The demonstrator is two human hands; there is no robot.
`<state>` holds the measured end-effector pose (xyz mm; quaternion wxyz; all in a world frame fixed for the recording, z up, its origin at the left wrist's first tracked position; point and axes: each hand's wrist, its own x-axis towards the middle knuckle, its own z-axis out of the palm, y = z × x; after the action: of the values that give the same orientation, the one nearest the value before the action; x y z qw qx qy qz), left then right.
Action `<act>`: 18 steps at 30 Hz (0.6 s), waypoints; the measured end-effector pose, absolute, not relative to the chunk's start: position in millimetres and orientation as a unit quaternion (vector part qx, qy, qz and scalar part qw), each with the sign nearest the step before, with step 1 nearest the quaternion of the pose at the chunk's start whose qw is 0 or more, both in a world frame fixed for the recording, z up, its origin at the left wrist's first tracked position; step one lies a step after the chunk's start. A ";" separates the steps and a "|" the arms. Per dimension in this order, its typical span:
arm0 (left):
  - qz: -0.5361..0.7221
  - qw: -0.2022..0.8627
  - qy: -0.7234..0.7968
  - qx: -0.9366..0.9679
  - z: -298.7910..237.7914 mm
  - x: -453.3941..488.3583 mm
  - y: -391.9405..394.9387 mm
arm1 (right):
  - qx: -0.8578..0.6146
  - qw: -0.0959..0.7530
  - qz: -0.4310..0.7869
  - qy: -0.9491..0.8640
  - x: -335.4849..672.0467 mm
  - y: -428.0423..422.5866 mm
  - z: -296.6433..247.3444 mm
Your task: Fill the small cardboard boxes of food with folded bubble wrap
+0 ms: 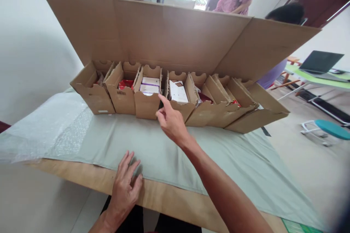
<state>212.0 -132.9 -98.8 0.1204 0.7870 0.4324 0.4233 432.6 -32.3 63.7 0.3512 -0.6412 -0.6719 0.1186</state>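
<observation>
A row of several small open cardboard boxes (147,103) stands on a grey-green cloth (153,149) over a wooden table (169,200). Some hold white and red packets (150,85). My right hand (171,120) reaches forward, its index finger stretched out to the gap between the third and fourth boxes, next to a white packet (178,91); it holds nothing. My left hand (125,185) lies flat and open on the table's near edge, fingers spread on the cloth.
A large flat cardboard sheet (175,36) stands upright behind the boxes. Bubble wrap (54,127) covers the table's left end. Other people stand behind the sheet. At right are a laptop (319,62) on a green table and a teal stool (328,129).
</observation>
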 end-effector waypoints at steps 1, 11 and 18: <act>0.431 0.113 0.427 0.787 -98.5 213.8 -133.2 | -0.662 0.310 0.110 -0.674 426.7 -16.8 73.0; 0.487 0.093 0.418 0.761 -91.8 217.8 -134.2 | -0.745 0.183 0.043 -0.640 403.6 5.8 91.3; 0.551 0.214 0.478 0.650 -95.3 208.5 -143.1 | -0.642 0.331 0.048 -0.690 410.6 -131.0 60.8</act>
<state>208.5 -143.1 -95.3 0.2139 0.6500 0.4775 0.5511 410.6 -131.0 60.8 0.3311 -0.6420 -0.6899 0.0477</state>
